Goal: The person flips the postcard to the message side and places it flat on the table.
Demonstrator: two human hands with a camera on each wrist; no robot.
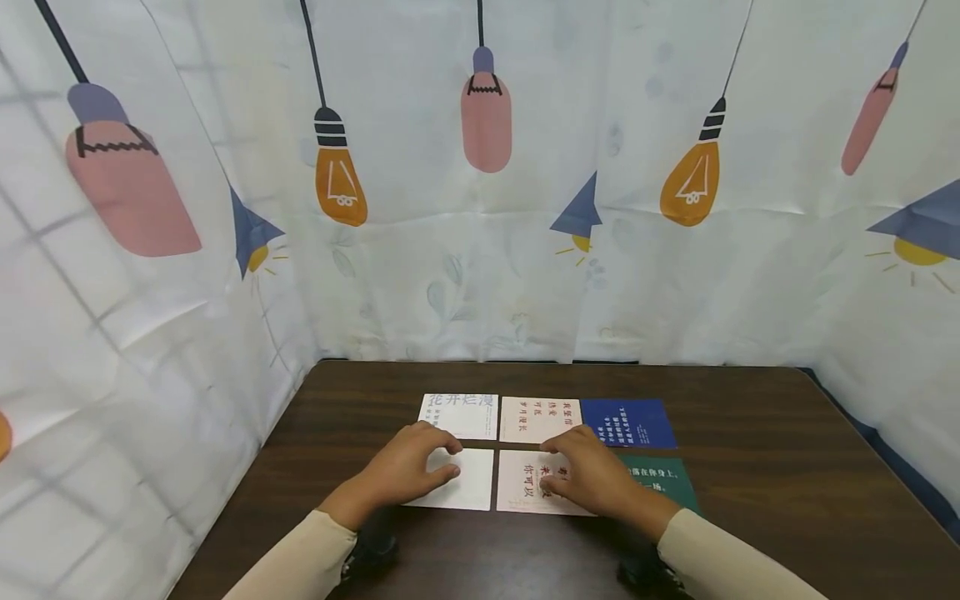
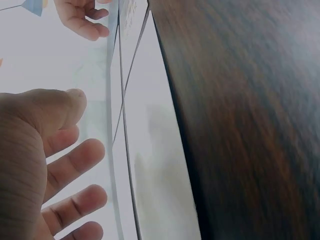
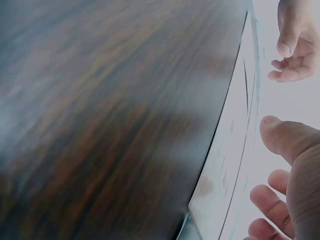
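Several printed cards lie flat in two rows on the dark wooden table. The far row has a white card (image 1: 459, 417) with grey lettering, a cream card (image 1: 525, 421) with red lettering and a blue card (image 1: 628, 423). Nearer are a plain white card (image 1: 468, 483), another cream card (image 1: 519, 487) and a green card (image 1: 663, 477). My left hand (image 1: 415, 467) hovers over the plain white card, fingers loosely bent and holding nothing. Over the near cream and green cards is my right hand (image 1: 592, 473), thumb and fingers apart, also holding nothing. It hides parts of both.
The dark brown table (image 1: 787, 467) stretches out on both sides of the cards. A white curtain (image 1: 420, 275) printed with lamps and bulbs hangs behind and to the left. Dark wrist devices (image 1: 371, 552) sit under both wrists.
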